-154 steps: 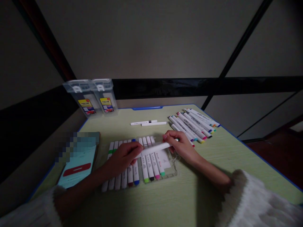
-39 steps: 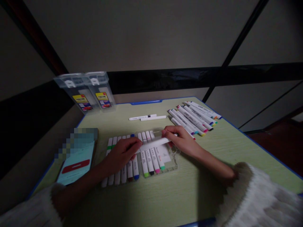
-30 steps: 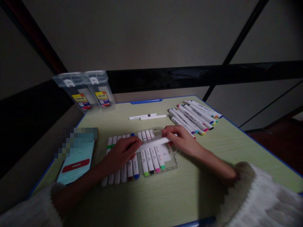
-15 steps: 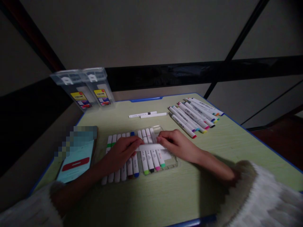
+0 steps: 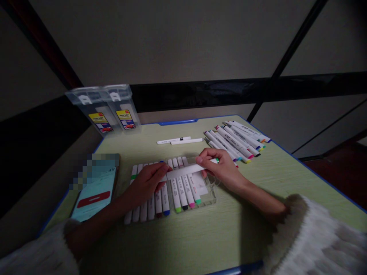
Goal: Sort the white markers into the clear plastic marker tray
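Both hands hold one white marker [image 5: 186, 170] crosswise over a clear flat tray [image 5: 210, 196]. My left hand [image 5: 147, 183] pinches its left end. My right hand [image 5: 220, 170] grips its right end, where a green tip shows. Several white markers with coloured caps [image 5: 183, 191] lie side by side in the tray under the held one. More markers [image 5: 149, 204] lie in a row on the table just left of the tray, partly under my left hand.
A fan of coloured-cap markers [image 5: 236, 141] lies at the back right of the green table [image 5: 183, 236]. Two white pens [image 5: 179, 141] lie behind the tray. Two clear lidded boxes [image 5: 110, 110] stand at the back left. A phone [image 5: 94, 193] rests at the left edge.
The held marker dipped down toward the tray half a second ago and is now lifted again, with its green end showing. Both hands keep their grip; the view shifted slightly.
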A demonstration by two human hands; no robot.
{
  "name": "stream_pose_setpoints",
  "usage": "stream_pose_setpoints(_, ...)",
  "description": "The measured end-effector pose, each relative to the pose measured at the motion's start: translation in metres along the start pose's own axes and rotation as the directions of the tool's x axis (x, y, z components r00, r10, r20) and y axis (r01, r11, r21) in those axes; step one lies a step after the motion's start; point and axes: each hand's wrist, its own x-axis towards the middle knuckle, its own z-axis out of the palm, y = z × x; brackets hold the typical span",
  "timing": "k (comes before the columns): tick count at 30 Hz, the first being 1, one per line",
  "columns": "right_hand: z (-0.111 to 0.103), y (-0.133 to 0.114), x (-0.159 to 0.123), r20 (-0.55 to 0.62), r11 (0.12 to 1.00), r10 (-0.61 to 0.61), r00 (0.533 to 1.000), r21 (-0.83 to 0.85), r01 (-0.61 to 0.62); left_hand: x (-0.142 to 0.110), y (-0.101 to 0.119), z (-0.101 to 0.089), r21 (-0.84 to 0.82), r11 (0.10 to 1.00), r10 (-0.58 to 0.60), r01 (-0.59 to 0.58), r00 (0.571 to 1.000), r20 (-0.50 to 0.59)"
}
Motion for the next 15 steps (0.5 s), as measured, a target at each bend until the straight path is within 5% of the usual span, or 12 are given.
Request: stream_pose_setpoints(15, 0.001, -0.001, -0.004, -0.018, 0.986, -0.144, 0.989, -0.082, 0.142, 0.002, -0.008, 0.0, -0.073, 0.997, -0.03, 0.03, 1.0, 0.006)
